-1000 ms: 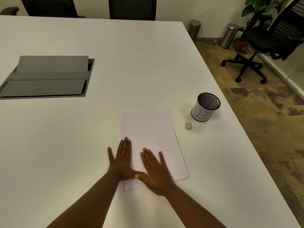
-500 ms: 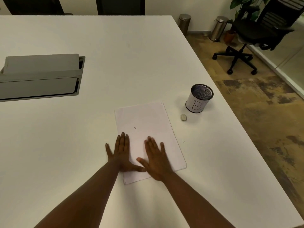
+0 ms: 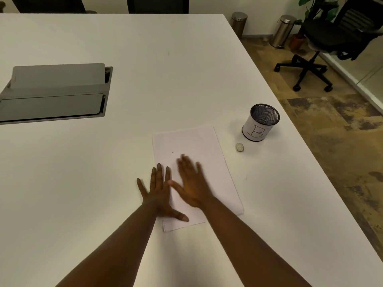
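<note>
A white sheet of paper (image 3: 199,150) lies flat on the white table (image 3: 145,59), its long side running away from me. My left hand (image 3: 159,193) rests flat on the sheet's near left edge, fingers straight and spread, thumb pointing right across the paper. My right hand (image 3: 191,183) is over the middle of the sheet, fingers straight and slightly blurred; whether it touches the paper I cannot tell. A small pale eraser (image 3: 239,147) lies just right of the sheet. Behind it stands a mesh pen cup (image 3: 261,123) wrapped in white paper marked "B".
A grey cable hatch (image 3: 53,92) is set into the table at the left. The table's right edge runs diagonally past the cup. Beyond it are a black office chair (image 3: 323,38), two steel bins (image 3: 284,30) and a plant on the floor.
My right hand has moved forward and left across the sheet, close beside my left hand's fingers. The left hand stays flat on the paper's left edge.
</note>
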